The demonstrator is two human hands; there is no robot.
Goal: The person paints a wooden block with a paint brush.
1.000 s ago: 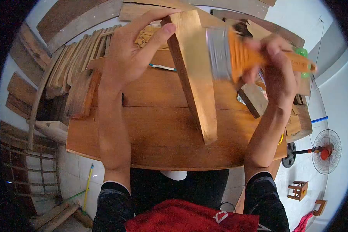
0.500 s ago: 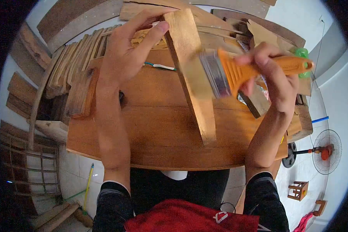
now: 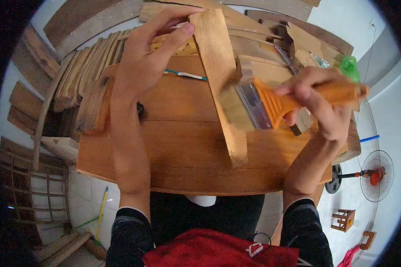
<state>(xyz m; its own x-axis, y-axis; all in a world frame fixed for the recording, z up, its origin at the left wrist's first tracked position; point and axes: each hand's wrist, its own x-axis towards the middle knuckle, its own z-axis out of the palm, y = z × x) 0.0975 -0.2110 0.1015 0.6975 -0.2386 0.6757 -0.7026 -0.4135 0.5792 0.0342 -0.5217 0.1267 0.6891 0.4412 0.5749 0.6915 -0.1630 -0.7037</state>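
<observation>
My left hand (image 3: 158, 49) grips the upper end of a long wooden board (image 3: 216, 58), thumb on its near side and fingers behind the top. The board is held tilted, its lower end reaching down over the wooden table (image 3: 178, 142). In my right hand (image 3: 318, 98) is a wide paintbrush (image 3: 265, 104) with an orange handle, fingers wrapped round it. Its pale bristles lie against the board's right edge, about midway down, slightly blurred. Behind the board, a white and teal toothbrush-like item (image 3: 185, 74) rests on the table.
Stacked wooden slats (image 3: 87, 66) line the table's left side. Wood blocks (image 3: 258, 66), cardboard (image 3: 303, 38) and a green plastic bag (image 3: 349, 67) lie at the back right. On the floor to the right stand a fan (image 3: 375, 175) and a small wooden stool (image 3: 344, 220).
The paintbrush in my right hand has moved down and slightly right along the board. My left hand and the board have hardly moved.
</observation>
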